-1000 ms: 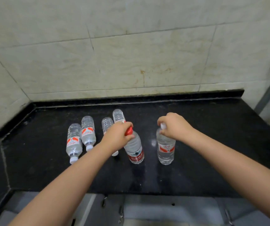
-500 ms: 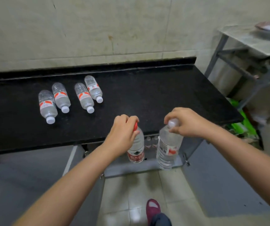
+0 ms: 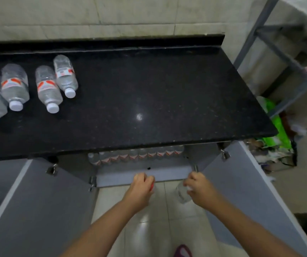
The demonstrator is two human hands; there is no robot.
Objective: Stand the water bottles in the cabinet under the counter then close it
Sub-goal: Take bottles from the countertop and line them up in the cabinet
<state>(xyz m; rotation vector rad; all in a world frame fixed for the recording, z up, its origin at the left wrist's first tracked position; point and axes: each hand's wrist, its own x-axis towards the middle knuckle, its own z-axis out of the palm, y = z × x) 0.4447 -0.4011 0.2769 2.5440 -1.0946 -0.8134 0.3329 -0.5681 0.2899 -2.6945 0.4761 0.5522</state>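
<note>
1. Leftmost, four water bottles (image 3: 15,86) lie on their sides at the upper left of the frame on the black surface (image 3: 149,101), white caps toward the near edge, well apart from both hands; the one furthest left is cut off by the frame edge
2. Below the surface, at centre frame, the cabinet (image 3: 143,173) stands with both grey doors swung wide, the left door (image 3: 37,210) filling the lower left; a row of upright bottles (image 3: 136,154) shows just under the surface's edge, only their upper parts and labels visible
3. Lower centre, the left hand (image 3: 139,190) has its fingers curled round a red-capped bottle (image 3: 151,187); only a sliver of red shows, the body hidden beneath the hand, so its long axis cannot be told for sure, though it likely hangs downward
4. Just right of it, the right hand (image 3: 199,188) grips a clear bottle (image 3: 181,194) at its neck, fingers clamped there; the body is blurred and hangs down, tilted slightly
5. Both hands sit just in front of the cabinet's lower lip, the open shelf lying straight ahead, up-frame from the fingers; the two hands look about equally near, the left a touch closer to centre
6. Far right, the right door (image 3: 241,191), a metal rack and green bags (image 3: 277,130) are blurred
</note>
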